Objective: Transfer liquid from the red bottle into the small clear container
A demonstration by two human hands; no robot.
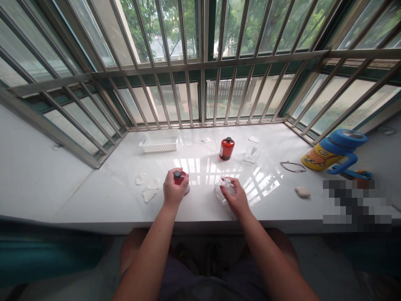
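Observation:
My left hand (174,189) is wrapped round a red bottle with a black cap (178,175), upright at the near part of the white sill. In my right hand (235,193) is a clear glass bottle (223,191), gripped near its neck by thumb and fingers; it looks tilted. The two bottles are apart. Beyond my hands stands a second red bottle (227,149) with a black cap and a pale label. To its right is another clear glass container (252,154). Crumpled white tissues (149,195) lie left of my left hand.
A white plastic basket (159,142) sits at the back left. Toward the right are a dark cord loop (293,167), a pale pebble-like case (302,192) and a blue-yellow flask (332,152). Metal window bars (203,100) close off the back. More tissue (255,139) lies near them.

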